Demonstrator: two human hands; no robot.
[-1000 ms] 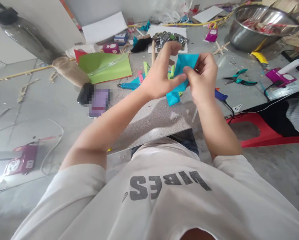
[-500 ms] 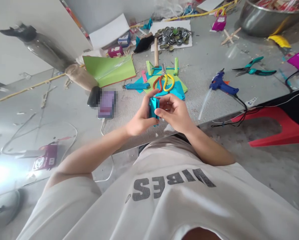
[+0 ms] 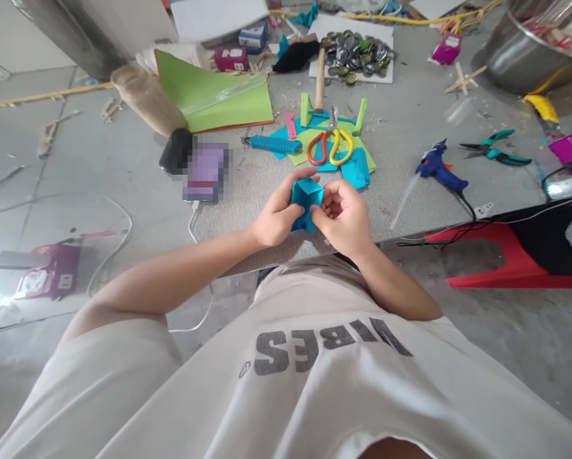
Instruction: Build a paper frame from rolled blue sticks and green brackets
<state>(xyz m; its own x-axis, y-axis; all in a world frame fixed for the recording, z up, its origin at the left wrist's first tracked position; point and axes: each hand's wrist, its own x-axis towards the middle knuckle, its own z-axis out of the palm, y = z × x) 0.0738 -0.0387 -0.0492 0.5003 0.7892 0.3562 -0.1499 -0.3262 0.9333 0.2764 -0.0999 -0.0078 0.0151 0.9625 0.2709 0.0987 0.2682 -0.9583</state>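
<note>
A folded blue paper piece [image 3: 307, 197] is held between both hands above the table's front edge, its creased inner side facing up. My left hand [image 3: 277, 213] grips its left side, thumb in front and fingers behind. My right hand [image 3: 342, 213] pinches its right edge with curled fingers. Just beyond lie scissors [image 3: 334, 137] with red and yellow handles, on blue and green paper pieces [image 3: 357, 167]. A blue cutter [image 3: 274, 144] and a pink strip [image 3: 290, 125] are to their left.
Green sheets [image 3: 219, 102], a phone [image 3: 207, 169] and a black object [image 3: 176, 151] are at the left. Bottle caps [image 3: 355, 54] and a wooden-handled tool [image 3: 320, 80] lie behind. To the right are a blue glue gun [image 3: 439, 167], pliers [image 3: 496, 149] and a metal bowl [image 3: 520, 57].
The blue paper has been turned and opened out, so more of its inner side shows. Both hands still hold it. The camera view has shifted.
</note>
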